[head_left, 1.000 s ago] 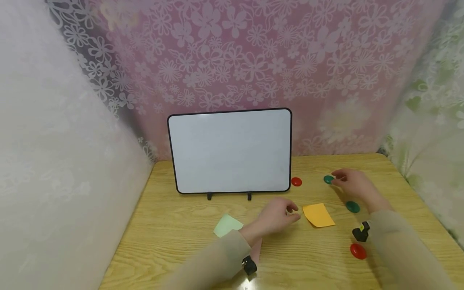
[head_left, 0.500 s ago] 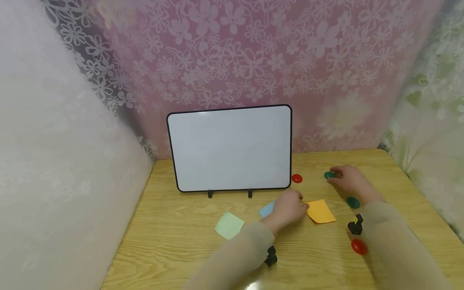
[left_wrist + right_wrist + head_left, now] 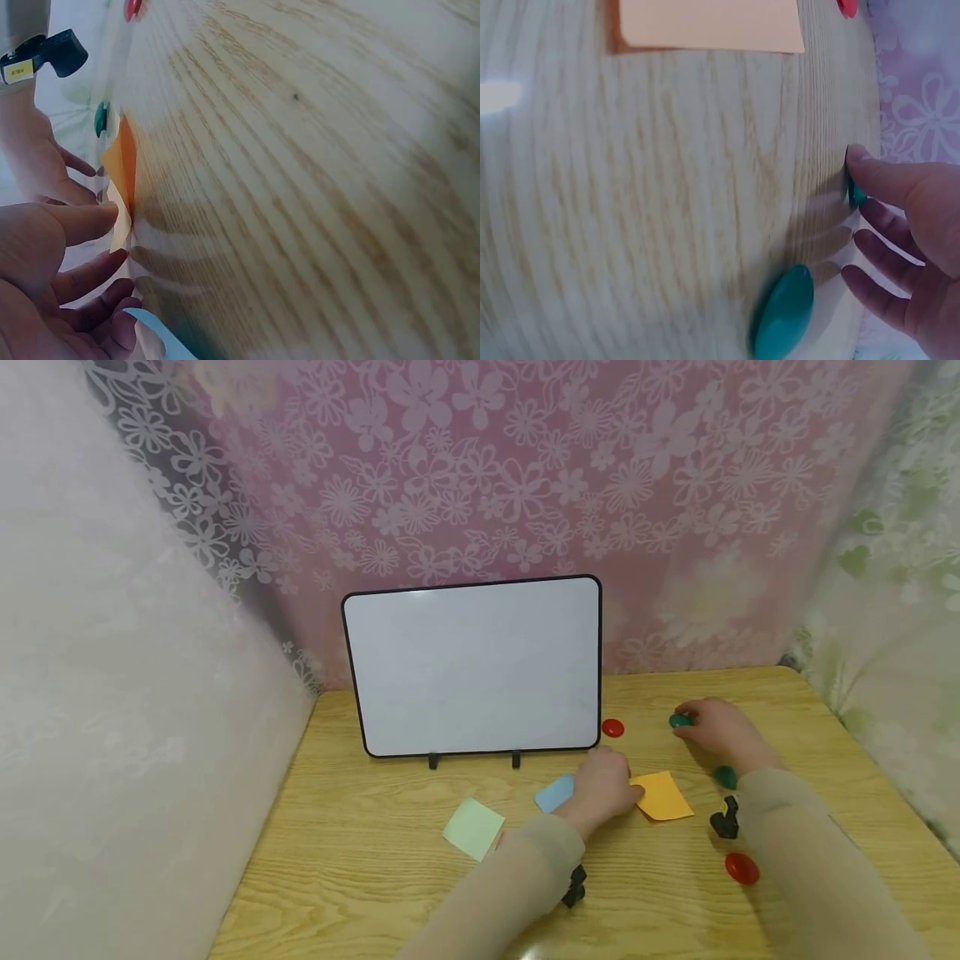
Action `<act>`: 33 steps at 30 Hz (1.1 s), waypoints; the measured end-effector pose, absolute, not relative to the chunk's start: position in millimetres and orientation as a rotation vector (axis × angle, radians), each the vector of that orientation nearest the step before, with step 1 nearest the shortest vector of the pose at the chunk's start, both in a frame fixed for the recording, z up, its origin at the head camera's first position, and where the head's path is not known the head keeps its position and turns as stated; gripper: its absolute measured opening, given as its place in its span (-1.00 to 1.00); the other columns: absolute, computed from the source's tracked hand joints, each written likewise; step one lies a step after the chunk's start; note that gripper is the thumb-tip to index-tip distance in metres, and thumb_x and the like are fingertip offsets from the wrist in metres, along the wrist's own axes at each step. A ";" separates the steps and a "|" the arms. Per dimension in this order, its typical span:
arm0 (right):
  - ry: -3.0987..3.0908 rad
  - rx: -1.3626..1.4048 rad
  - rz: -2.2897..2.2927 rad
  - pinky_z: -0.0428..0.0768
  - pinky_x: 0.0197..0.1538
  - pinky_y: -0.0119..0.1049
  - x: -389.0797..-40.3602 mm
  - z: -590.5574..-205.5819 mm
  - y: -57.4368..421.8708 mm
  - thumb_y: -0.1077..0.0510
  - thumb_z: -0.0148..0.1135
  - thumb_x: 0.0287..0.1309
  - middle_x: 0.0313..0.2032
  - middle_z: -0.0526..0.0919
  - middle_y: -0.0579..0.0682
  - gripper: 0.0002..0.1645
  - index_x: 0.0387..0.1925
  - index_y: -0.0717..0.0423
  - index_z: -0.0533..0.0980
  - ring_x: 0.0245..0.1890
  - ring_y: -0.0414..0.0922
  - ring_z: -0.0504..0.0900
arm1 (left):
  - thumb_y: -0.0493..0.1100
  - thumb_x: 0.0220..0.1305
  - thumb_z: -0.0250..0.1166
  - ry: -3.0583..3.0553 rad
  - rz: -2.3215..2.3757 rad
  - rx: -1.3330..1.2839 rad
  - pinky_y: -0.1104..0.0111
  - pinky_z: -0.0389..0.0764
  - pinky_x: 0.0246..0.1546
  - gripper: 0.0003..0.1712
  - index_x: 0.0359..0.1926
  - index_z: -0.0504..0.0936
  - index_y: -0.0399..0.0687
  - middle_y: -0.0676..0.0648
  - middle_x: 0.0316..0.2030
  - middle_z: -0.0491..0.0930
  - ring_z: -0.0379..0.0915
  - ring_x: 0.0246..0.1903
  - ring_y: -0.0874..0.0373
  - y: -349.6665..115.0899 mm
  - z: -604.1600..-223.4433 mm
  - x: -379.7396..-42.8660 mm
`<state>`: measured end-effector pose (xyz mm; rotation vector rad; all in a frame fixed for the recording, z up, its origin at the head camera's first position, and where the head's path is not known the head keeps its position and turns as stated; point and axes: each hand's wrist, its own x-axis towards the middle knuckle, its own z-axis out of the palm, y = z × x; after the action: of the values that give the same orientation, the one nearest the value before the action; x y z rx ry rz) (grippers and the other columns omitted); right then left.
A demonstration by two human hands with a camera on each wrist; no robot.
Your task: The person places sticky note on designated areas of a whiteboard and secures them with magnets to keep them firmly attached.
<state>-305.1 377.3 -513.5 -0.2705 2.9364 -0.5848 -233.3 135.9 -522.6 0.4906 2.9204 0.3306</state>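
My left hand is at the near edge of an orange sticky note, thumb and index finger closing on its left side. In the left wrist view the note bends up from the wood beside the thumb. Further back on the right, my right hand pinches a round green magnet lying on the table. The right wrist view has the thumb over that magnet and the index finger against its side. A second green magnet lies below the right wrist.
A black-framed whiteboard stands at the back. Beside its lower right corner is a red magnet; another red magnet lies nearer. A blue note and a pale green note lie left, with a pink note mostly under the left sleeve.
My left hand has moved right to the orange note and its fingers have closed in at the edge, uncovering the blue note. My right fingers have closed on the green magnet.
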 end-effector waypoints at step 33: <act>2.926 -0.004 -0.612 0.58 0.04 0.35 -305.3 -514.2 367.7 0.07 0.40 0.43 0.17 0.60 0.45 -0.36 0.33 0.41 0.48 0.09 0.43 0.59 | 0.02 0.44 0.44 2.927 0.443 0.469 0.49 0.54 -0.12 -0.87 -0.22 0.88 0.18 0.21 -0.27 0.63 0.47 -0.19 0.33 139.4 -529.0 -233.0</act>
<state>-305.3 367.7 -514.2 -0.0039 2.9262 -0.6116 -233.0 139.4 -529.0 0.4695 2.9270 0.4433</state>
